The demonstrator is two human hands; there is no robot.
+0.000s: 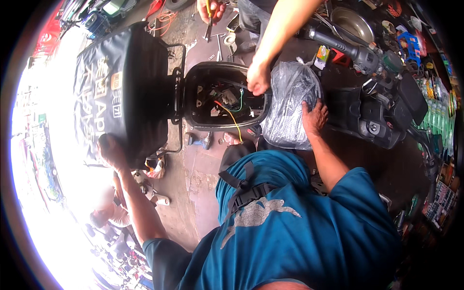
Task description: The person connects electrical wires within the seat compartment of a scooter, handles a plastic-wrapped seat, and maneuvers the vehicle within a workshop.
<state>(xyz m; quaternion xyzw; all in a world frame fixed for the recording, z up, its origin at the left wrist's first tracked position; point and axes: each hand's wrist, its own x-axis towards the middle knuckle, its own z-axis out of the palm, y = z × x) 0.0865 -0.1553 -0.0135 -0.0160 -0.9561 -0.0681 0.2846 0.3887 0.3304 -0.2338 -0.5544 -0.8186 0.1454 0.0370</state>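
Observation:
My left hand is closed against the near edge of a big black delivery box at the scooter's rear; its fingertips look dark and blurred. On the plastic-wrapped scooter seat, tipped forward, my right hand lies with fingers spread. Between box and seat is the uncovered black under-seat compartment. Inside it run loose wires, and a yellow wire hangs over its near rim. A co-worker's hand, fingers curled, hovers at the compartment's right end. That person's other hand holds a yellow-handled pair of pliers.
Handlebars and the dark front body of the scooter stand at the right. A drill-like tool lies on the floor near the compartment. A metal basin is at the far right, beside crowded shelves. A metal rack surrounds the box's base.

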